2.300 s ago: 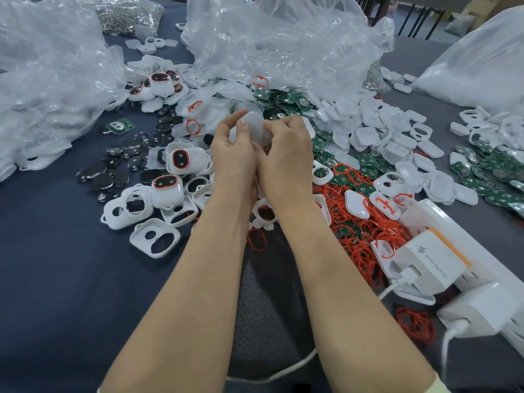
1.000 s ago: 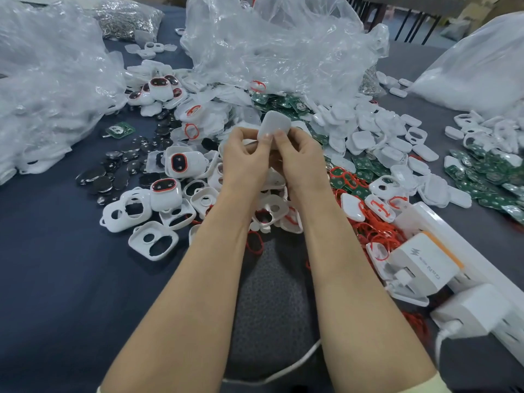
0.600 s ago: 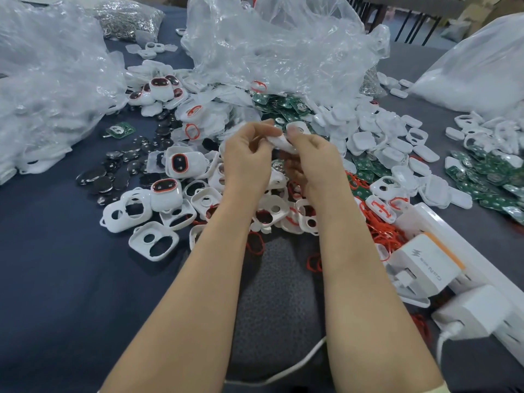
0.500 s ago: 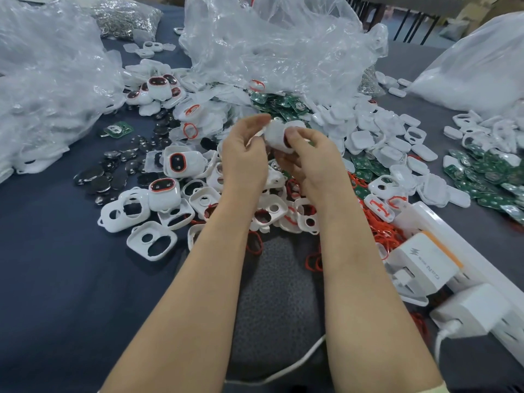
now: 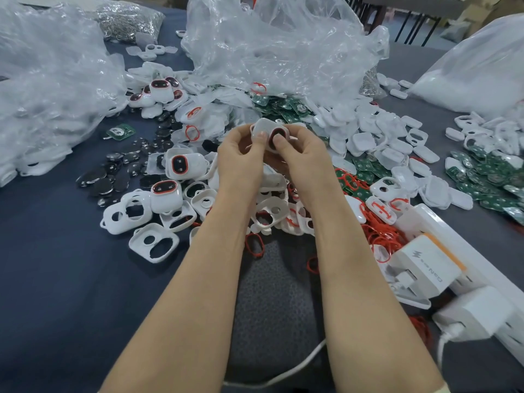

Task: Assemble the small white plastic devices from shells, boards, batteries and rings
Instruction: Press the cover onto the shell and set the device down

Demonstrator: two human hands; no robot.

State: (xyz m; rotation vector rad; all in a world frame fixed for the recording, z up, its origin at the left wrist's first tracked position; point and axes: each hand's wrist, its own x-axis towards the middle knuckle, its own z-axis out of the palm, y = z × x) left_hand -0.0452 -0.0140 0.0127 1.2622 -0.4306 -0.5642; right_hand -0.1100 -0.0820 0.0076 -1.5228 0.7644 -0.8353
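White device: we pinch it in tight two-handed grip, left hand, right hand. Beyond grip, crumpled clear bag, contents unclear; far left, bag of silvery metal bits.

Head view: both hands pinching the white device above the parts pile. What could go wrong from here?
1. The device is held in the air by the left hand and right hand; a slip could drop it among the look-alike loose shells below.
2. The right thumb sits on its dark, red-ringed window; pressing might smudge it or shift the ring.
3. Loose red rings lie beside the power strip and could snag there.
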